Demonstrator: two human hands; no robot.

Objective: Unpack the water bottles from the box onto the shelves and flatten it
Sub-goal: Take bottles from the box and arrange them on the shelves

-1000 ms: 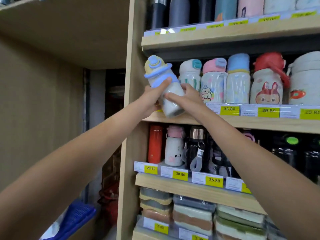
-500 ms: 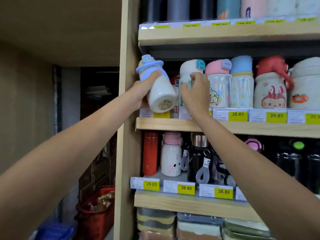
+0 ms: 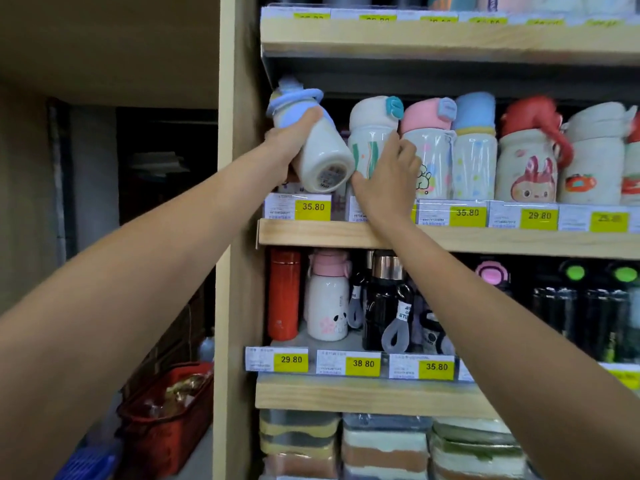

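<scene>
My left hand [image 3: 294, 140] grips a white water bottle with a blue lid [image 3: 318, 150], tilted with its base toward me, at the left end of the middle shelf [image 3: 485, 240]. My right hand [image 3: 384, 181] holds the neighbouring white bottle with a teal clasp [image 3: 372, 133], fingers wrapped round its body. More children's bottles stand in a row to the right: a pink-lidded one [image 3: 427, 147], a blue-lidded one [image 3: 474, 147] and a red rabbit one [image 3: 530, 150]. The box is not in view.
The shelf's wooden upright [image 3: 239, 237] is just left of the held bottle. The shelf below holds a red flask [image 3: 284, 292], a panda bottle [image 3: 327, 299] and black bottles. Lunch boxes are stacked at the bottom. A red basket [image 3: 166, 417] sits on the floor at left.
The left hand has carried the blue-lidded bottle further into the shelf's left end. The right hand left that bottle and now holds the teal-clasp bottle lower on its body.
</scene>
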